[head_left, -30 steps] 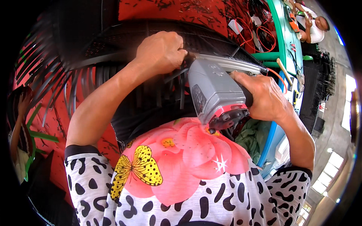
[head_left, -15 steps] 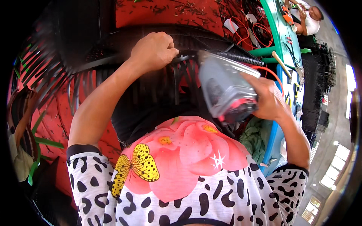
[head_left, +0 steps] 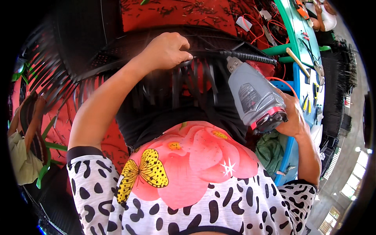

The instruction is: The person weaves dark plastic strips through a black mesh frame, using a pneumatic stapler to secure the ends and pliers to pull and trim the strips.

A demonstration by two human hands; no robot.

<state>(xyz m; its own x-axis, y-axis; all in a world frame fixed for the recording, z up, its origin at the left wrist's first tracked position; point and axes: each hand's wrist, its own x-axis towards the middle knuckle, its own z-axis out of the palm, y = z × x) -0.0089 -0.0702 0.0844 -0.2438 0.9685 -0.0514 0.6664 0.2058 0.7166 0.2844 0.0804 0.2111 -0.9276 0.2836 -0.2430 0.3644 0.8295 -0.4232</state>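
Observation:
My left hand is closed at the near edge of a black woven panel, thumb and fingertips pinched together. What they pinch is too small to tell. Loose black flat strips hang below that edge over my lap. In my right hand is a grey air staple gun with a red-and-black end cap. Its nose points up and away from me, a little to the right of my left hand and apart from the panel. The fingers round its handle are mostly hidden behind its body.
A blue-and-green table on the right bears a wooden-handled tool and yellow-handled pliers. A red hose loops beside the gun. Scraps litter the red floor covering. Other people sit at far left and top right.
The staple gun has moved right and slightly down, away from my left hand. My left hand has shifted slightly right and stays at the panel's edge.

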